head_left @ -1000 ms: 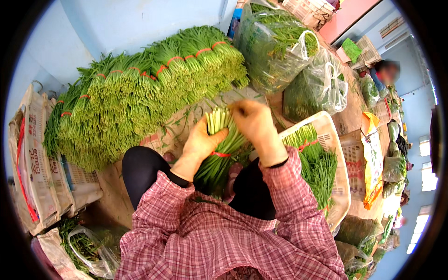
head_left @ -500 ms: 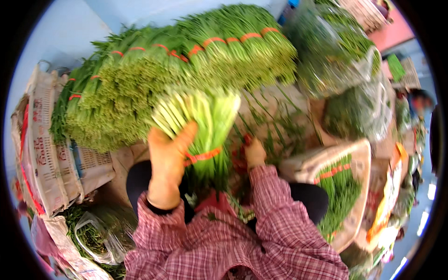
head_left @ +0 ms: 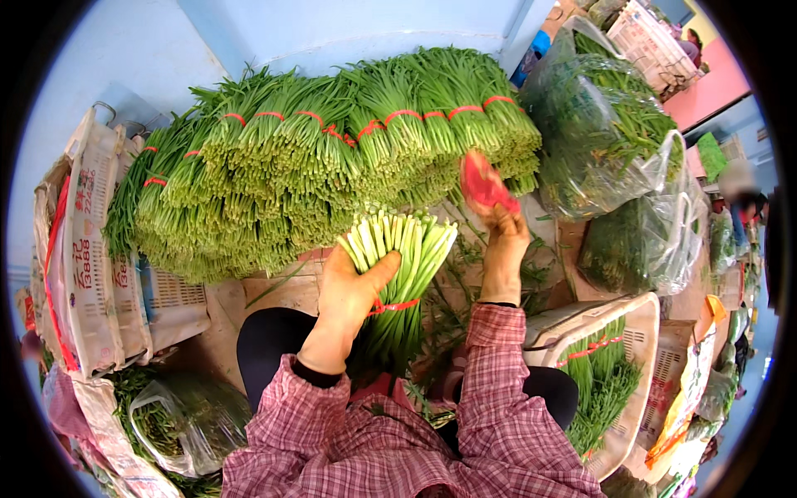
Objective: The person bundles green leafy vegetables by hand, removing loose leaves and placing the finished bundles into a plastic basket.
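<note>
Green bunch (head_left: 415,253) in left hand (head_left: 347,290), heap (head_left: 274,183) beyond, crate (head_left: 635,340) by right knee (head_left: 554,394)

Red characters and digits (head_left: 86,236) on a pale crate (head_left: 93,319), red print (head_left: 122,270) on the adjoining crate (head_left: 124,319)

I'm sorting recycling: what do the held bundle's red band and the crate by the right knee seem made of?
The red band: possibly plastic strip or cloth, going by its thin, flexible look; finish unclear. The pale crate: probably rigid plastic, matte, given its rounded, perforated form.
</note>
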Motion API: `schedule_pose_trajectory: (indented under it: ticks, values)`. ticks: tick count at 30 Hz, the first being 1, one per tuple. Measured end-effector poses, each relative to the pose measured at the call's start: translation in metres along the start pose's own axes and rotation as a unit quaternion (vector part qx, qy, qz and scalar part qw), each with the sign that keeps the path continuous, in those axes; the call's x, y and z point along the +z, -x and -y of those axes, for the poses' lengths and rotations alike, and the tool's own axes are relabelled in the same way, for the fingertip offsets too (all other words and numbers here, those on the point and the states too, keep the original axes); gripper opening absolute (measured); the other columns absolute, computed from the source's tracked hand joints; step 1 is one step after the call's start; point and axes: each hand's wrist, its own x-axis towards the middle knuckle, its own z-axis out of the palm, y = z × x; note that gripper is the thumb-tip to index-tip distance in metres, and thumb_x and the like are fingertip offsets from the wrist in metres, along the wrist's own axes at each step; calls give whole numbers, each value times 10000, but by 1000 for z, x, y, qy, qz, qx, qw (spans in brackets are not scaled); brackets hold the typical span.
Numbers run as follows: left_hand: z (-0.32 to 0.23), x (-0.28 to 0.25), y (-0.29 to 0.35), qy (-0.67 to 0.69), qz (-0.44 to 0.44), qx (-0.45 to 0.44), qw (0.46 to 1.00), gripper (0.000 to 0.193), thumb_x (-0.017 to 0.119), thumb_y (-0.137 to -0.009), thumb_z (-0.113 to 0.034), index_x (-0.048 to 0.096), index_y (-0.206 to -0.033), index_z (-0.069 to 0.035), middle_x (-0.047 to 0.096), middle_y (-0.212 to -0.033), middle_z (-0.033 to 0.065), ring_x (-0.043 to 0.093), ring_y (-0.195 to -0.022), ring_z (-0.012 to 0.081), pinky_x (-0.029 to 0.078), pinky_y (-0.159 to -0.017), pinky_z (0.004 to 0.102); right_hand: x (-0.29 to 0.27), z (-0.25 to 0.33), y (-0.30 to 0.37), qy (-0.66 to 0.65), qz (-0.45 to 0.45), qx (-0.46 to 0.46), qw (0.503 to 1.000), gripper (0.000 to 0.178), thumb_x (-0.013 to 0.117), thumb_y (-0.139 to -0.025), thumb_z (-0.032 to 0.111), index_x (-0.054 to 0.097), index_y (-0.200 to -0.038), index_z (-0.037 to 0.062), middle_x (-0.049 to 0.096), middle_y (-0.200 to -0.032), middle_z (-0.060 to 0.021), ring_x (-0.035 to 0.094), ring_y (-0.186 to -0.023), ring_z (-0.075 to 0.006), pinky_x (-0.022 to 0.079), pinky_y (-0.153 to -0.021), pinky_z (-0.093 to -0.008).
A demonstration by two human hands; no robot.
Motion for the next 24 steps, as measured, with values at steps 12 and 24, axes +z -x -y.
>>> schedule_pose_trajectory:
  ticks: [12, 24]
  values:
    - [25, 23, 15, 11, 118, 24, 993, 403, 748, -843, -41, 597, -1216, -17, 699, -1092, 46, 649, -977, 146, 510, -894, 297, 78, 120, 96, 456, 242, -213, 830, 245, 721, -799, -48, 631, -1019, 12, 691, -896, -37, 646, -817, -134, 531, -676, -244]
    - [21, 48, 33, 40, 226, -9, 973, 380, 738, -816, 39, 636, -1177, -25, 703, -1055, 21, 653, -928, 129, 529, -859, 303, 59, 154, 117, 263, 248, -174, 916, 101, 574, -876, -84, 613, -886, 8, 716, -976, -158, 694, -838, -211, 547, -703, -292]
